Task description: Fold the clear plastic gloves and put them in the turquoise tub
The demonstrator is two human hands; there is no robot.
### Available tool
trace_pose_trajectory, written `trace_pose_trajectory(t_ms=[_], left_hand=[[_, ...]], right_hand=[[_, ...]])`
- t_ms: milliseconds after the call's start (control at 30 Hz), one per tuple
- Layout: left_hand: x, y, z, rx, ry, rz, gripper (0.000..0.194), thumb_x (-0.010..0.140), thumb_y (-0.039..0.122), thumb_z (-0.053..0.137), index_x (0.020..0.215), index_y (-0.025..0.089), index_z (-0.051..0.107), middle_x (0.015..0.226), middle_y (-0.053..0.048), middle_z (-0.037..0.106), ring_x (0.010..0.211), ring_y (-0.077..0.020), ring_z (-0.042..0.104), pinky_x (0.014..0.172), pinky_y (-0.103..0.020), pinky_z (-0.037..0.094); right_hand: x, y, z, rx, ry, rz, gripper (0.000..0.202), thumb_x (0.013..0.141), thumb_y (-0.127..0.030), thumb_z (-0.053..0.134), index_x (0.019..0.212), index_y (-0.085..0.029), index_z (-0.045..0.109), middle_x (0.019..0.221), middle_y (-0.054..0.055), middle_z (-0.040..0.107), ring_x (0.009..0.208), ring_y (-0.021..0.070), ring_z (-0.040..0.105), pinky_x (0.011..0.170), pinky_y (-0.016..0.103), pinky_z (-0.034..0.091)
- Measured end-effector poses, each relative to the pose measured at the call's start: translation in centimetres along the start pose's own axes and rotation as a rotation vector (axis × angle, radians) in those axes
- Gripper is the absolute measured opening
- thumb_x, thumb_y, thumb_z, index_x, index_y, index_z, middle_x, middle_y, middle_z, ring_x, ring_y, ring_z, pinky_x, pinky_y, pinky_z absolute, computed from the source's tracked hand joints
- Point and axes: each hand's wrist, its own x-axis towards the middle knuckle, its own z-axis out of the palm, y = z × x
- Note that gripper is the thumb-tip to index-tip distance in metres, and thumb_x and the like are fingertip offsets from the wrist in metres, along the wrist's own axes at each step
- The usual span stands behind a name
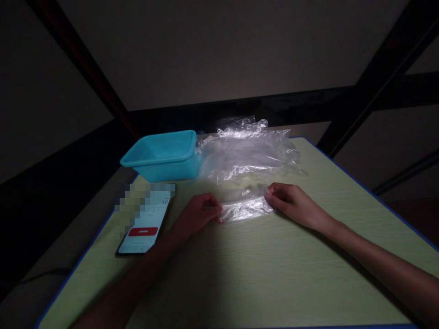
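A clear plastic bag (245, 210), flattened into a narrow strip, lies across the middle of the table between my hands. My left hand (202, 212) pinches its left end between thumb and fingers. At the other end, my right hand (286, 201) grips the upper right corner, thumb against the fingertips. Just beyond the strip is a loose, crumpled heap of clear plastic bags (247, 153), shiny where light catches the folds.
An open turquoise plastic basin (164, 171) stands at the table's back left, touching or close to the heap. Nearer me on the left lies a phone (146, 233) with its screen lit. The pale table (274, 283) has a blue edge; a wall rises behind it.
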Motion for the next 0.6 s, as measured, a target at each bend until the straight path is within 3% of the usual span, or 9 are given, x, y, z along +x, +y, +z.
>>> trace_pose_trajectory(t_ms=[233, 433, 600], left_hand=[[-0.21, -0.17, -0.31, -0.007, 0.027, 0.068, 0.014, 0.06, 0.02, 0.066, 0.066, 0.015, 0.055, 0.072, -0.001, 0.067, 0.062, -0.0144, 0.064, 0.052, -0.02, 0.047], [-0.22, -0.2, -0.66, 0.077, 0.05, 0.1, 0.017, 0.055, 0.013, 0.068, 0.07, 0.013, 0.059, 0.076, -0.001, 0.065, 0.058, -0.0114, 0.06, 0.047, -0.018, 0.043], [-0.34, 0.07, -0.6, 0.061, 0.045, 0.099, 0.022, 0.054, 0.009, 0.067, 0.073, 0.013, 0.057, 0.078, -0.001, 0.063, 0.055, -0.0093, 0.058, 0.047, -0.017, 0.044]], right_hand=[[0.09, -0.5, 0.27, -0.052, 0.033, 0.038, 0.023, 0.078, -0.039, 0.046, 0.066, -0.019, 0.049, 0.052, 0.0, 0.052, 0.046, 0.0119, 0.045, 0.044, 0.024, 0.032], [0.15, -0.58, 0.48, -0.115, 0.057, 0.049, 0.014, 0.076, -0.03, 0.046, 0.079, -0.017, 0.05, 0.05, -0.002, 0.051, 0.044, 0.0116, 0.044, 0.044, 0.024, 0.03], [-0.01, -0.58, 0.69, -0.184, 0.105, 0.053, 0.025, 0.075, -0.026, 0.046, 0.098, -0.015, 0.049, 0.053, -0.001, 0.055, 0.046, 0.0132, 0.045, 0.046, 0.025, 0.031]])
